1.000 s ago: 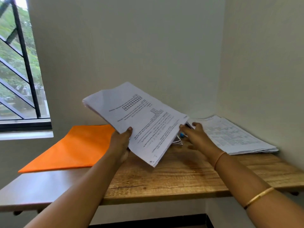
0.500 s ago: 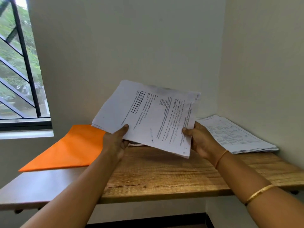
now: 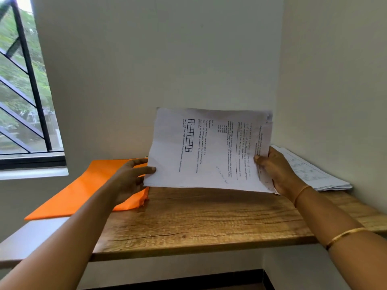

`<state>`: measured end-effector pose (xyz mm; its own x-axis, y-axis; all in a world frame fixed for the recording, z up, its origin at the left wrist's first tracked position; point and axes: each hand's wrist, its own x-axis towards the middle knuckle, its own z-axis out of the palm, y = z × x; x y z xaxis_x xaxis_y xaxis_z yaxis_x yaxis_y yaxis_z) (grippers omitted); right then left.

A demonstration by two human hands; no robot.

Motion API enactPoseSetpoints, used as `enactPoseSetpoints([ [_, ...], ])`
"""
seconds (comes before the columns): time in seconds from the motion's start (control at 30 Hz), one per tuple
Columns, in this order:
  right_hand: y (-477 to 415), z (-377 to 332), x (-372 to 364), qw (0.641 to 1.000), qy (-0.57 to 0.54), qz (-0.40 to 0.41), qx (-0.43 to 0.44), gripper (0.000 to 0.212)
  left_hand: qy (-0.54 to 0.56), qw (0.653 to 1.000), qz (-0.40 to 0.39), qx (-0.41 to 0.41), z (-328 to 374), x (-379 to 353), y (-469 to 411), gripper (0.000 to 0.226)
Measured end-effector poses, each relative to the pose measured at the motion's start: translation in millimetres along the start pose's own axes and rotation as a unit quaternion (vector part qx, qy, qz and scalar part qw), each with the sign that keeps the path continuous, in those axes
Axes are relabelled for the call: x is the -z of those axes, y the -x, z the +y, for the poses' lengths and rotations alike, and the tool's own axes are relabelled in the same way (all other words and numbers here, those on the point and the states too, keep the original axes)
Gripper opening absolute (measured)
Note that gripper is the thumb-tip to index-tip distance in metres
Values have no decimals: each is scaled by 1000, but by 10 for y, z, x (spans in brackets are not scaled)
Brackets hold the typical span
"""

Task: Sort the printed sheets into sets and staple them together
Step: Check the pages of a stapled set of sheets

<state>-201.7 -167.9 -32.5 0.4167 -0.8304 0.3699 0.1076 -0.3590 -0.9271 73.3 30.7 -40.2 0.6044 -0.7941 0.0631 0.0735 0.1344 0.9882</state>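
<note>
While left hand (image 3: 129,181) and right hand (image 3: 276,172) pinch their side edges, printed sheets (image 3: 209,147) stand upright over desk (image 3: 199,216).

Both arms bare, unsleeved over their whole visible length. Left hand (image 3: 129,181): bare, as is its forearm. Right arm: one thin gold bangle (image 3: 301,192) at the wrist, just behind the right hand (image 3: 278,170). A second gold bangle (image 3: 345,235), a little broader with a bright sheen, sits higher on the forearm. Both bands plain, smooth.

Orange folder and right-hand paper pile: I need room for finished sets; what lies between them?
Head view: the held sheets, upright; desk before them bare, behind them hidden.
</note>
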Motion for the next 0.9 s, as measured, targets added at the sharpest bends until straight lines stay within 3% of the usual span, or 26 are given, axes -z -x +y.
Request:
enactPoseSetpoints([
  [0.07,5,-12,23,1000,16,-4,11,26,-44,996,-77,28,26,-7,27,44],
  [0.13,16,-33,31,999,23,-9,23,26,-96,990,-96,34,17,-16,18,50],
  [0.33,41,-45,-27,999,29,-7,32,28,-226,967,79,-81,-105,-220,2,44],
  [0.4,44,-38,-33,999,22,1,31,29,-210,970,76,-96,-130,-279,42,41],
  [0.53,49,-8,20,999,19,8,27,30,-76,997,-6,-18,-93,-284,122,23],
  [0.6,57,8,30,999,19,6,25,29,-36,999,-29,6,-81,-261,121,26],
  [0.9,57,52,-30,999,9,7,51,27,-191,973,28,-126,-202,-331,95,15],
])
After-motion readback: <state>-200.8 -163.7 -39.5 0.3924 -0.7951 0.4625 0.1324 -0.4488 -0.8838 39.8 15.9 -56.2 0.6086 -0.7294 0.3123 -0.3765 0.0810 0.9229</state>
